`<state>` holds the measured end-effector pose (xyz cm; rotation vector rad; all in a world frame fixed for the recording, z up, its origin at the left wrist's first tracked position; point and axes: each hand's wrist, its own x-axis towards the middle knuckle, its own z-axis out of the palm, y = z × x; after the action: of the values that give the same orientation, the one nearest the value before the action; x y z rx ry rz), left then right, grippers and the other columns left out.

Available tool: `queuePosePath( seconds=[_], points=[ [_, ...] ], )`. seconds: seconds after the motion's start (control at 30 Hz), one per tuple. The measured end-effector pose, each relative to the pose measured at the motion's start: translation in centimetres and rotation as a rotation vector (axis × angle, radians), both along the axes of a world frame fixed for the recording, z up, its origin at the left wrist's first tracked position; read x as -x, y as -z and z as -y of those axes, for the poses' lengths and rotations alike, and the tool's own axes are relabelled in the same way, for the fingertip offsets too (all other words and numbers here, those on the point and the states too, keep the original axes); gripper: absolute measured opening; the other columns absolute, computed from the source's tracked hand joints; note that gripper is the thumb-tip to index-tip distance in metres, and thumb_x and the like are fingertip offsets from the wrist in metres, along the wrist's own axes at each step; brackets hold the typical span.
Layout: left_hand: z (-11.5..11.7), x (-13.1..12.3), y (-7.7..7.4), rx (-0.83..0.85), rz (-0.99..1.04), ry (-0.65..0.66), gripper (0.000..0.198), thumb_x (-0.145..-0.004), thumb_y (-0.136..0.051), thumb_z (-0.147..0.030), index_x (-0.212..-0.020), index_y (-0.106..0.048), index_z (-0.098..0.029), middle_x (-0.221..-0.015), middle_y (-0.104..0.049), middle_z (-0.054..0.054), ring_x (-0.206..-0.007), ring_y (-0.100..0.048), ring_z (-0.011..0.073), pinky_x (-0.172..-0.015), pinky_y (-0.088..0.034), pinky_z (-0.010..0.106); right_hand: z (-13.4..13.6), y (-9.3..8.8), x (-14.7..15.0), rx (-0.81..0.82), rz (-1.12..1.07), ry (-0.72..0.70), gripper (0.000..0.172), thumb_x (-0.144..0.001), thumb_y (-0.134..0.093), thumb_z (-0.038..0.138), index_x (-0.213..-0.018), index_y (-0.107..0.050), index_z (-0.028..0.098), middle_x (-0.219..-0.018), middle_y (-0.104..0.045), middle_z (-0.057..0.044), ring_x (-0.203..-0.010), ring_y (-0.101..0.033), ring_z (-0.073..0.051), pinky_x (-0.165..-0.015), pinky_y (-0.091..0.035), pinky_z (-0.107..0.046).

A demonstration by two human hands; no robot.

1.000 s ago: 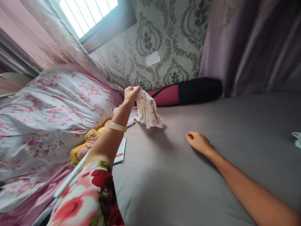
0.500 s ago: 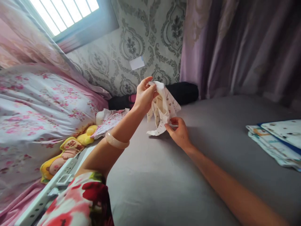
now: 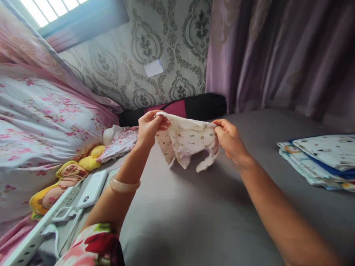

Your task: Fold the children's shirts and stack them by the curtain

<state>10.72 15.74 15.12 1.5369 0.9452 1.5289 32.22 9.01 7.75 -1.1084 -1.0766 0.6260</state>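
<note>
A small white cloth garment (image 3: 191, 138) with a fine coloured print hangs stretched between my two hands above the grey bed sheet (image 3: 172, 214). My left hand (image 3: 151, 127) pinches its upper left corner, thumb and fingers closed. At the upper right end, my right hand (image 3: 229, 138) grips the edge between thumb and fingers. The top edge runs nearly straight, sloping slightly down to the right. Below it the fabric drops in loose folds, with a narrow strip dangling near my right hand. Its exact cut cannot be made out.
On the right lies a stack of folded printed cloths (image 3: 321, 159). To the left are a power strip (image 3: 41, 225), a white power bank (image 3: 93, 188), yellow plush toys (image 3: 69, 173) and another printed cloth (image 3: 119, 142). A black and maroon roll (image 3: 205, 105) lies along the wall.
My right hand has moved up and right to the garment's top edge, and my left hand has moved left and down. The bunched garment is now spread wide. The view has shifted slightly.
</note>
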Motion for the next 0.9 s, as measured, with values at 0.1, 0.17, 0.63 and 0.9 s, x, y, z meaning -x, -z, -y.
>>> queuePosePath(
  seconds=[0.1,0.17,0.63,0.9],
  points=[
    [0.4,1.2,1.8,0.09,-0.13,-0.024,0.033,-0.068,-0.07,-0.041,-0.086,-0.065,-0.013,-0.06,-0.06,-0.001,-0.045,-0.049,0.0065,-0.042,-0.034,0.017,1.6,-2.0,-1.3,0.068,0.111,-0.041,0.015,-0.076,-0.052,0.027,-0.086,-0.062,0.02,-0.07,-0.061,0.0,-0.061,-0.054,-0.014,-0.054,-0.041,-0.025],
    [0.5,1.6,3.2,0.122,-0.223,-0.03,0.03,-0.066,-0.071,-0.039,-0.081,-0.068,-0.013,-0.054,-0.054,-0.003,-0.043,-0.041,0.0051,-0.041,-0.028,0.018,2.4,-2.7,-1.9,0.095,0.218,-0.067,0.016,-0.076,-0.058,0.031,-0.086,-0.064,0.02,-0.07,-0.062,-0.001,-0.062,-0.054,-0.015,-0.054,-0.042,-0.026],
    [0.0,-0.2,9.1,0.409,-0.296,0.341,0.054,-0.073,-0.06,-0.069,-0.063,-0.057,-0.015,-0.052,-0.046,-0.004,-0.045,-0.038,0.0068,-0.045,-0.023,0.02,1.8,-1.5,-6.7,0.286,0.434,-0.128,0.041,-0.073,-0.066,0.059,-0.081,-0.074,0.019,-0.075,-0.069,-0.003,-0.065,-0.059,-0.017,-0.055,-0.044,-0.026],
    [-0.6,-0.5,10.9,0.478,-0.222,0.409,0.054,-0.079,-0.046,-0.066,-0.068,-0.062,-0.015,-0.058,-0.055,0.0,-0.051,-0.047,0.0109,-0.046,-0.032,0.022,-0.5,2.8,-8.1,0.506,0.15,-0.178,0.037,-0.061,-0.076,0.051,-0.081,-0.07,0.02,-0.07,-0.067,-0.001,-0.058,-0.058,-0.015,-0.053,-0.045,-0.027]
  ],
)
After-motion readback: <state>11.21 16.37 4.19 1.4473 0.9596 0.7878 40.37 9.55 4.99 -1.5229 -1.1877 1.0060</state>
